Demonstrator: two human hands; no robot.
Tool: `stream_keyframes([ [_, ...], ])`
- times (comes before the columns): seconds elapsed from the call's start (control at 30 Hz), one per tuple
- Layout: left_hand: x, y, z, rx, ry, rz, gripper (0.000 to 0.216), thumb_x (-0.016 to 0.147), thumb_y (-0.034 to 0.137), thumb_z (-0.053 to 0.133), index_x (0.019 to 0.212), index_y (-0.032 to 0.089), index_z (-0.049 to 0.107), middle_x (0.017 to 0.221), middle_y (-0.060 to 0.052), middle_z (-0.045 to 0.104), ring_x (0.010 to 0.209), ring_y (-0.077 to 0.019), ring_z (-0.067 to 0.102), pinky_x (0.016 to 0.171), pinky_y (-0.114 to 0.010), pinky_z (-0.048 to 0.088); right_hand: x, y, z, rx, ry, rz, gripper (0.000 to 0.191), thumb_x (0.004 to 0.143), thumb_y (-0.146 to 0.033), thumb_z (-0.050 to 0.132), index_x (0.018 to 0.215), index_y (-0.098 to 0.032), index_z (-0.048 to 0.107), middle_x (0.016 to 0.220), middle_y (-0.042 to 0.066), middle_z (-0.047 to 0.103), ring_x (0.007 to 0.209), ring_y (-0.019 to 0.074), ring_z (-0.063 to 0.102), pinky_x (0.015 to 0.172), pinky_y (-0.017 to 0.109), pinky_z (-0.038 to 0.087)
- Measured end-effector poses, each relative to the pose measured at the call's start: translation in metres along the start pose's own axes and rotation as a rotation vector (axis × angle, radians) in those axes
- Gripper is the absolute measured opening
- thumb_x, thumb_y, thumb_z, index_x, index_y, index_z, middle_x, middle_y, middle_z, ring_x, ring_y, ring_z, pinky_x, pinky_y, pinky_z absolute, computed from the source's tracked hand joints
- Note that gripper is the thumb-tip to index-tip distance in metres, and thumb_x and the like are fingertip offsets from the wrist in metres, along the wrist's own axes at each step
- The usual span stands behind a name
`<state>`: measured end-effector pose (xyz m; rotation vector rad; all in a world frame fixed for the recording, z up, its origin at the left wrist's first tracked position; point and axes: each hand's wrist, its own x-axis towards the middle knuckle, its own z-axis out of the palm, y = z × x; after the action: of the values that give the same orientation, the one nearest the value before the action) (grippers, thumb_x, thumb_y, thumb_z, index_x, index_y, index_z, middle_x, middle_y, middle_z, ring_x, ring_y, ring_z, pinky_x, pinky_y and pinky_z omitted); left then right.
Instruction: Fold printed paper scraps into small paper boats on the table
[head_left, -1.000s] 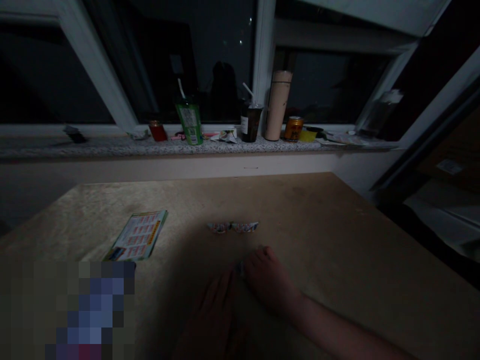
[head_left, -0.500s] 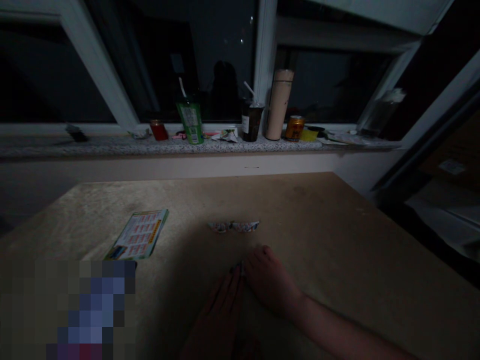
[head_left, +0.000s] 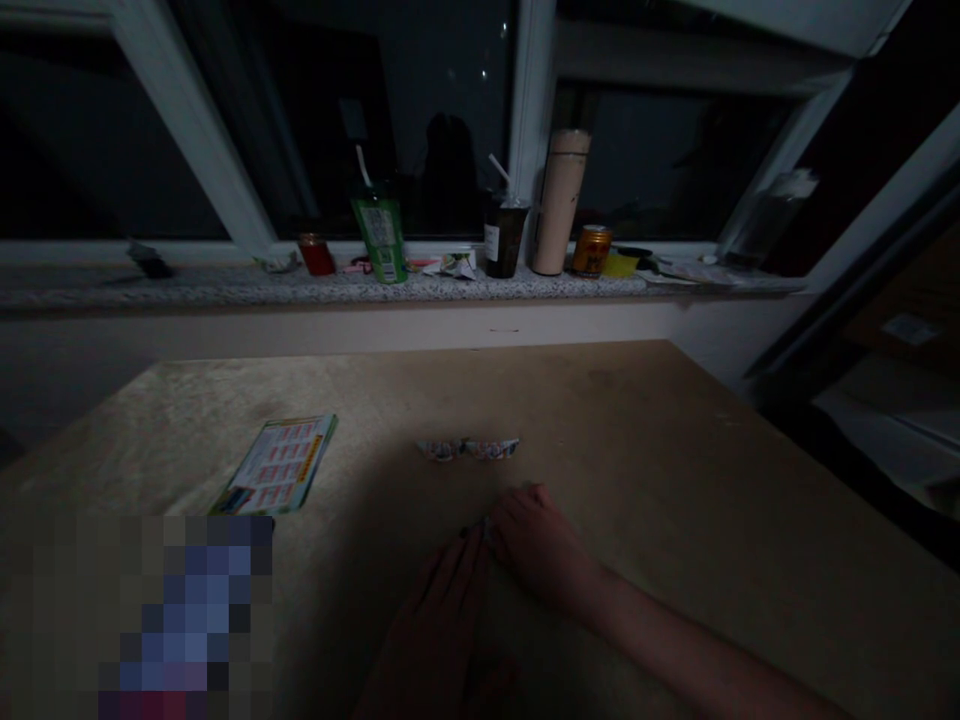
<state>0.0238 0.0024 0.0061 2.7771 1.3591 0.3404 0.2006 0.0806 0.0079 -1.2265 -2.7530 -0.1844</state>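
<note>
On the tabletop, my left hand lies with its fingers stretched out and close together. Right beside its fingertips, my right hand is closed, its fingers curled down against the table. A small pale scrap, perhaps paper, shows between the two hands; most of it is hidden and the light is dim. Just beyond the hands lies a folded strip of printed paper, pinched narrow in its middle like a bow. It touches neither hand.
A printed card or booklet lies at the left, near a pixelated patch. Along the granite windowsill stand a green cup with a straw, a dark cup, a tall pink flask, an orange can and a red jar.
Both hands stay in nearly the same place, with only slight finger movement around the small pale scrap. The view has shifted a little.
</note>
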Motion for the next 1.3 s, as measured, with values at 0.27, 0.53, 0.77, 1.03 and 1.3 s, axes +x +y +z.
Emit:
stream_keyframes([
  [0.27, 0.000, 0.003, -0.005, -0.031, -0.007, -0.028, 0.092, 0.081, 0.045, 0.060, 0.150, 0.013, 0.007, 0.149, -0.016, 0.029, 0.132, -0.0334, 0.034, 0.106, -0.046, 0.034, 0.001, 0.001, 0.004, 0.064, 0.039, 0.042, 0.018, 0.095, -0.025, 0.048, 0.085, -0.016, 0.060, 0.083, 0.006, 0.062, 0.082, 0.0219, 0.056, 0.077, 0.038, 0.035],
  [0.53, 0.002, 0.004, -0.006, -0.073, -0.095, -0.080, 0.086, 0.080, 0.049, 0.060, 0.146, 0.007, 0.024, 0.151, -0.018, 0.021, 0.136, -0.0371, 0.023, 0.106, -0.049, 0.032, -0.001, 0.001, 0.004, 0.067, 0.063, 0.033, 0.013, 0.092, -0.023, 0.051, 0.085, -0.017, 0.059, 0.083, 0.006, 0.062, 0.082, 0.0224, 0.055, 0.078, 0.038, 0.033],
  [0.77, 0.002, 0.002, -0.005, -0.026, -0.138, -0.109, 0.088, 0.081, 0.059, 0.056, 0.146, 0.007, 0.027, 0.151, -0.019, 0.018, 0.136, -0.0399, 0.020, 0.106, -0.053, 0.030, -0.001, 0.003, 0.004, 0.115, 0.054, 0.037, 0.011, 0.091, -0.022, 0.052, 0.084, -0.017, 0.059, 0.083, 0.006, 0.062, 0.084, 0.0218, 0.054, 0.078, 0.037, 0.031],
  [1.03, -0.009, -0.016, 0.008, 0.172, 0.009, -0.056, 0.093, 0.076, 0.074, 0.048, 0.141, 0.007, 0.039, 0.148, -0.023, 0.028, 0.134, -0.0456, 0.020, 0.107, -0.061, 0.012, -0.001, 0.002, 0.003, 0.124, 0.031, 0.058, 0.007, 0.090, -0.021, 0.054, 0.086, -0.018, 0.059, 0.086, 0.006, 0.062, 0.086, 0.0222, 0.054, 0.079, 0.037, 0.032],
  [1.3, -0.014, -0.019, 0.018, 0.246, 0.061, -0.010, 0.097, 0.078, 0.075, 0.039, 0.140, 0.000, 0.036, 0.144, -0.026, 0.034, 0.136, -0.0401, 0.022, 0.109, -0.057, 0.001, -0.001, 0.003, 0.004, 0.101, 0.051, 0.038, 0.005, 0.089, -0.021, 0.055, 0.086, -0.018, 0.058, 0.085, 0.005, 0.062, 0.085, 0.0220, 0.054, 0.077, 0.037, 0.032],
])
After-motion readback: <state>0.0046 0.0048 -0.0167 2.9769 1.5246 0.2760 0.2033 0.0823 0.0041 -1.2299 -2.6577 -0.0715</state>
